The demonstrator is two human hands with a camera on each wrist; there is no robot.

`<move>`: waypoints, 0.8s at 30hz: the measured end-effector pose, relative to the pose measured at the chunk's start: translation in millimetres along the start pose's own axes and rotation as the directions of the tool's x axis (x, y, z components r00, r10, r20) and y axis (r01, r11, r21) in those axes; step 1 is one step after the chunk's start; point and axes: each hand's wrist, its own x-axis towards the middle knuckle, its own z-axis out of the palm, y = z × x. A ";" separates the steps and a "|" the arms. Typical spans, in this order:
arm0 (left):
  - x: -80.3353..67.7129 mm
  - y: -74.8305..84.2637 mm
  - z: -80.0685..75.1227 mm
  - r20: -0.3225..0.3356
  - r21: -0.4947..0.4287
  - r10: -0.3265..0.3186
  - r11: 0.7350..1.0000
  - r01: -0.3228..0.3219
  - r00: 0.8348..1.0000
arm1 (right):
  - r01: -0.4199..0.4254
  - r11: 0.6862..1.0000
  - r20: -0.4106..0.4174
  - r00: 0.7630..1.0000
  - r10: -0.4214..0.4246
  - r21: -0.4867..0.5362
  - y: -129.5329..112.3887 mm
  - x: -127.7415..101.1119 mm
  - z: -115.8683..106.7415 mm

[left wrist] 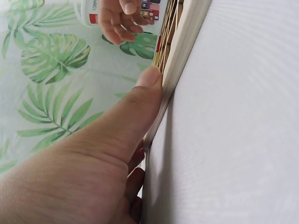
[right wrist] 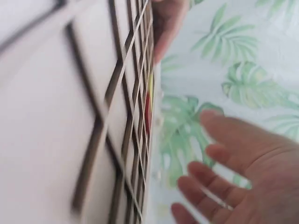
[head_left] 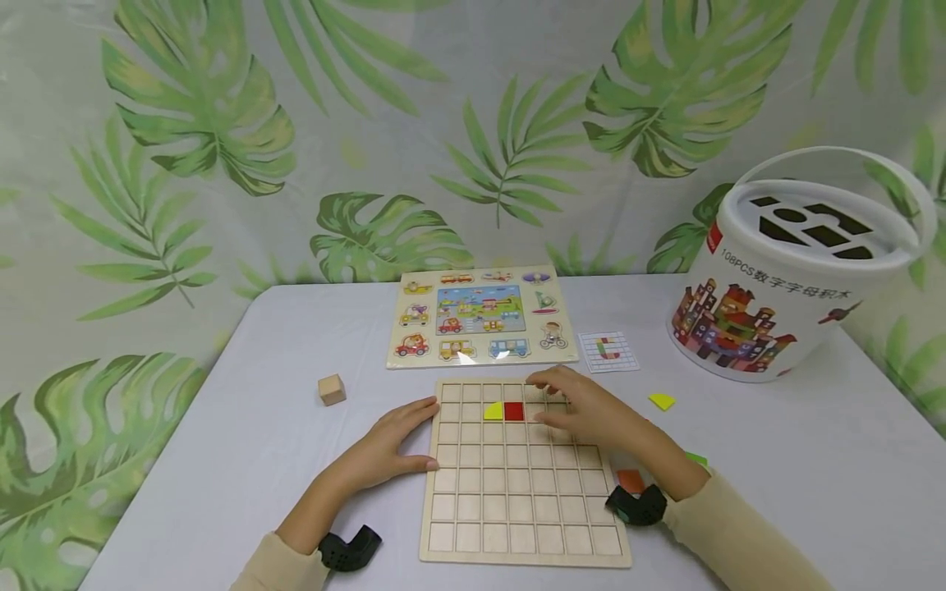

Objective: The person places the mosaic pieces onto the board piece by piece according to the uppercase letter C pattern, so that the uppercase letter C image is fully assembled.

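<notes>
A wooden grid board (head_left: 517, 484) lies flat in front of me. In its top rows sit a yellow quarter-round piece (head_left: 493, 410) and, touching it on the right, a red square piece (head_left: 514, 411). My left hand (head_left: 417, 433) rests against the board's left edge with straight fingers; in the left wrist view its thumb (left wrist: 140, 107) presses the board's rim (left wrist: 184, 56). My right hand (head_left: 554, 400) hovers over the board's upper right, just right of the red piece. In the right wrist view its fingers (right wrist: 210, 186) are spread and hold nothing.
A wooden cube (head_left: 332, 389) sits left of the board. Behind it lie a vehicle puzzle (head_left: 480, 316) and a pattern card (head_left: 608, 351). A white bucket (head_left: 798, 279) stands back right. Loose yellow (head_left: 662, 401), green (head_left: 696, 459) and orange (head_left: 631, 480) pieces lie right of the board.
</notes>
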 end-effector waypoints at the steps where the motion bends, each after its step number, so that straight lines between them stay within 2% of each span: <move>1: -0.2 0.0 0.1 0.002 -0.002 -0.005 1.000 0.005 1.000 | 0.003 1.000 -0.016 1.000 -0.003 -0.008 0.2 -3.6 -5.0; 5: -0.4 -0.5 0.5 0.002 0.000 -0.009 1.000 0.009 1.000 | 0.009 0.997 -0.096 0.995 -0.017 -0.080 6.7 -21.9 -26.1; 12: 0.0 0.0 0.0 -0.003 0.002 0.004 1.000 -0.004 1.000 | -0.114 0.985 -0.195 0.977 0.087 -0.133 36.1 -59.2 -57.6; 15: 0.0 0.2 0.0 -0.003 0.002 0.005 1.000 -0.005 1.000 | -0.185 0.973 -0.198 0.968 0.157 -0.134 52.1 -71.1 -64.3; 20: -0.7 0.0 -0.3 0.001 0.003 -0.001 1.000 0.001 1.000 | -0.310 0.944 -0.158 0.944 0.291 -0.111 76.4 -81.4 -67.6; 24: -0.9 -0.4 -0.5 0.002 0.006 0.000 1.000 0.000 1.000 | -0.357 0.930 -0.124 0.930 0.345 -0.089 89.8 -84.8 -67.2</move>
